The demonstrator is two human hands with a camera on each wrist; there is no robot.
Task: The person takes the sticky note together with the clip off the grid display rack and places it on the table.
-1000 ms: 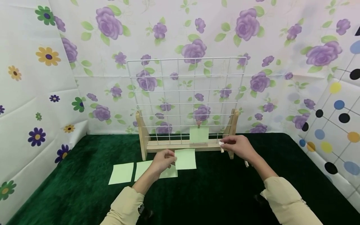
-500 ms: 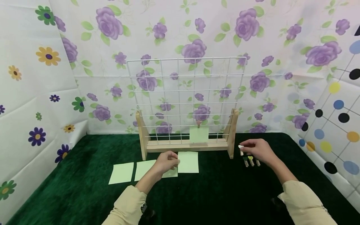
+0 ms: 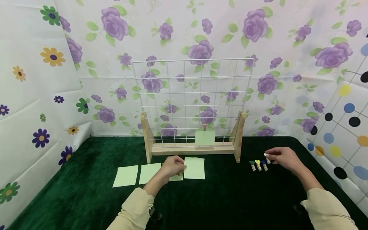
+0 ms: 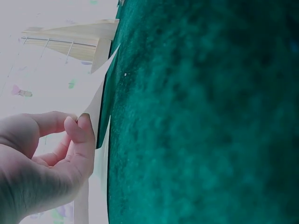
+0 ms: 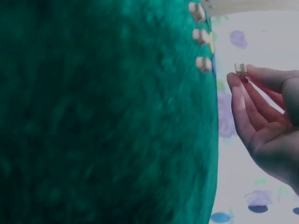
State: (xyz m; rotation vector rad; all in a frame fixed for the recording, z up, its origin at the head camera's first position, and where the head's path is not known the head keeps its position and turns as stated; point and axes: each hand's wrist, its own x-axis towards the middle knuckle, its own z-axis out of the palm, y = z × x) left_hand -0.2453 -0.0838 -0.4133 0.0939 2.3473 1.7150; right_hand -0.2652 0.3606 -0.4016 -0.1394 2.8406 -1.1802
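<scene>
My left hand (image 3: 172, 168) pinches the left edge of a pale green paper square (image 3: 194, 168); in the left wrist view that paper (image 4: 97, 95) tilts up off the cloth. Between thumb and fingertips, my right hand (image 3: 284, 157) pinches a small wooden clothespin (image 3: 268, 159) with a white top, seen end-on as a clothespin (image 5: 241, 70) in the right wrist view. Just left of it, clothespins with a green top (image 3: 252, 165), a yellow top (image 3: 258, 164) and a blue top (image 3: 264, 165) lie in a row. Another paper square (image 3: 205, 137) hangs from the wire grid (image 3: 185, 92) by a reddish clothespin (image 3: 204, 126).
Paper squares lie at the left, one at the far end (image 3: 125, 176), another beside it (image 3: 150, 172), and a third partly behind my left hand. The grid stands on a wooden base (image 3: 192, 149) on dark green cloth (image 3: 218, 201). Flowered sheets (image 3: 115, 57) surround the table.
My right hand has moved right, away from the grid, carrying the white-topped clothespin to the row of clothespins. My left hand has lowered the paper slightly and shifted it a little right.
</scene>
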